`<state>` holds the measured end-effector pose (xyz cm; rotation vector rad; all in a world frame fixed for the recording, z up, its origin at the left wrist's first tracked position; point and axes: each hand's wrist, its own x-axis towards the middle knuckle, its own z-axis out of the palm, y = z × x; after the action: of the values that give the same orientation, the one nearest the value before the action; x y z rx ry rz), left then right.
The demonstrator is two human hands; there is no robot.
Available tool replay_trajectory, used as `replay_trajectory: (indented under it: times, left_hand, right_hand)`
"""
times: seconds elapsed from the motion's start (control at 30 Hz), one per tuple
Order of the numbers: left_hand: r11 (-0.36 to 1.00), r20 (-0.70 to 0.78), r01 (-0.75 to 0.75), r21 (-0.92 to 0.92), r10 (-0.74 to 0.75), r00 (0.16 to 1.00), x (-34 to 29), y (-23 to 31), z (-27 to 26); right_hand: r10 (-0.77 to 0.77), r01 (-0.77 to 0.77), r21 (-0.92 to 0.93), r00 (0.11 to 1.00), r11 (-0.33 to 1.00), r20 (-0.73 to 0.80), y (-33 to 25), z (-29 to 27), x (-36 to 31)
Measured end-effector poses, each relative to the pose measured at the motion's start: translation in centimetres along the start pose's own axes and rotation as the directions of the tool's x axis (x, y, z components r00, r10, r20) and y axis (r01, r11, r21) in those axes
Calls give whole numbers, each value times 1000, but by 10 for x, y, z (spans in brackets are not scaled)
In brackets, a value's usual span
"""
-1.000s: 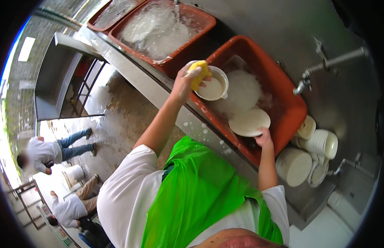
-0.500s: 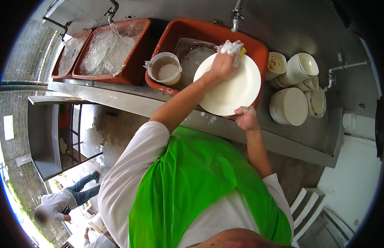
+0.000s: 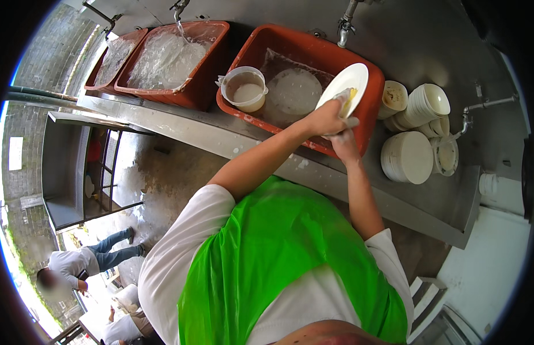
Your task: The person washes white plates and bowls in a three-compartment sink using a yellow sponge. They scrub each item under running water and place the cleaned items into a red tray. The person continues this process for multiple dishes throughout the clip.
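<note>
A white plate (image 3: 348, 79) is held tilted on edge over the right-hand red tub (image 3: 367, 123). My left hand (image 3: 326, 119) reaches across and presses a yellow sponge (image 3: 350, 95) against the plate's face, near its lower part. My right hand (image 3: 343, 142) is just below, partly hidden by the left hand, and grips the plate's lower rim. Inside the tub, soapy water covers another white plate (image 3: 293, 92), and a clear plastic jug (image 3: 244, 89) of cloudy liquid stands at the left end.
Two more red tubs (image 3: 174, 92) (image 3: 103, 72) of foamy water stand to the left under taps (image 3: 343, 30). Stacked white plates (image 3: 407, 158) and bowls (image 3: 429, 101) sit on the steel counter (image 3: 428, 218) at right. Another person (image 3: 77, 265) stands on the wet floor below left.
The plate has tipped up more steeply and moved toward the tub's right end. My left hand slid the sponge down to the plate's lower part. The view has shifted left.
</note>
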<state>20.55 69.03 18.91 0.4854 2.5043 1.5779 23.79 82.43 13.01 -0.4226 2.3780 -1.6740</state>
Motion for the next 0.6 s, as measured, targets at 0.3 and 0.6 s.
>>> replay_trajectory:
  times: [0.3,0.6]
  left_hand:
    - [979,-596,149,142,-36,802,-7,-18,-108]
    - [743,-82,-506,439,594,801,-40,16,-2]
  right_hand:
    - [169,-336,912,938,237,301,-19,-34,-35]
    - [129,-81,932,991,352,37,-21,-32,-17]
